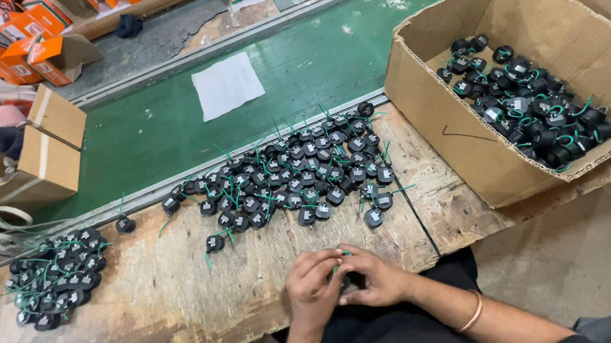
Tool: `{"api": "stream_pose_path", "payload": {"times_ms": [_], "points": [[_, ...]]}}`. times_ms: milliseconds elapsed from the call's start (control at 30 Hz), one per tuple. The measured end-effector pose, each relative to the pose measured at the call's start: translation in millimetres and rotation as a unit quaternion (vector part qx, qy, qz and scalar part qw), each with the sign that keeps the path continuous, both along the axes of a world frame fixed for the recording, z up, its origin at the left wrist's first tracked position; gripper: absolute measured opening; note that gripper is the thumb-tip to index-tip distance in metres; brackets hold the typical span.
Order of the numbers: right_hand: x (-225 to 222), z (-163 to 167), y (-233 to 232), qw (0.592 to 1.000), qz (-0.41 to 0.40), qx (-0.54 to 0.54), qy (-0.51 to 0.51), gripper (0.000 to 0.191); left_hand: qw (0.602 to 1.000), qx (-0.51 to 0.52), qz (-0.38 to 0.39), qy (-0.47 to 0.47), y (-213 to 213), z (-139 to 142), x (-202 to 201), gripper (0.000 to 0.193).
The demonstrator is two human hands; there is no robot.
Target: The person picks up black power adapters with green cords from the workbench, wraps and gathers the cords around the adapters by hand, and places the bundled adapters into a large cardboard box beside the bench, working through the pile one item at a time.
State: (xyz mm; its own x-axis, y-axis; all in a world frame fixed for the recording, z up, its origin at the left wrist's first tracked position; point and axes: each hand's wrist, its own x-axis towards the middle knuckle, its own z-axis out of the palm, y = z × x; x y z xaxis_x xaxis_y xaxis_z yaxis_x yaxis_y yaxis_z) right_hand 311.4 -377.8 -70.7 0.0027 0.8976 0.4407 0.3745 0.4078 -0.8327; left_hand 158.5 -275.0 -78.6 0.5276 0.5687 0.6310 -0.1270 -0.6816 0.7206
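Observation:
My left hand and my right hand meet at the near edge of the wooden bench. Together they pinch a small black round part with a green wire, mostly hidden by the fingers. A copper bangle sits on my right wrist. Just beyond the hands lies a wide scatter of the same black parts, each with a green wire. A second heap of parts sits at the bench's left end.
An open cardboard box with many black parts stands at the right. Behind the bench runs a green conveyor belt carrying a white sheet. Brown cartons and orange boxes lie at far left.

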Motion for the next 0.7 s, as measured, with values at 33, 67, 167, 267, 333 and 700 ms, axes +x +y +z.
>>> {"api": "stream_pose_path", "payload": {"times_ms": [33, 67, 167, 267, 333, 700], "points": [[0, 0, 0, 0.999, -0.014, 0.017, -0.029, 0.049, 0.998, 0.057, 0.003, 0.007, -3, 2, 6, 0.02], [1, -1, 1, 0.997, -0.029, 0.034, -0.059, 0.042, 0.999, 0.038, 0.0, -0.021, -5, 3, 10, 0.019], [6, -3, 0, 1.0, -0.001, -0.015, 0.015, 0.052, 0.997, 0.007, -0.032, -0.066, -6, 6, 11, 0.018], [10, -5, 0, 0.996, 0.004, -0.058, 0.073, 0.048, 0.996, 0.034, -0.08, -0.029, 4, 4, -2, 0.022], [9, -5, 0, 0.992, -0.022, -0.086, 0.086, 0.044, 0.995, 0.035, -0.094, 0.022, 11, -3, -11, 0.027], [0, -2, -1, 0.996, -0.05, -0.034, 0.061, 0.037, 0.958, -0.258, -0.122, -0.028, 14, -36, 5, 0.03]]}}
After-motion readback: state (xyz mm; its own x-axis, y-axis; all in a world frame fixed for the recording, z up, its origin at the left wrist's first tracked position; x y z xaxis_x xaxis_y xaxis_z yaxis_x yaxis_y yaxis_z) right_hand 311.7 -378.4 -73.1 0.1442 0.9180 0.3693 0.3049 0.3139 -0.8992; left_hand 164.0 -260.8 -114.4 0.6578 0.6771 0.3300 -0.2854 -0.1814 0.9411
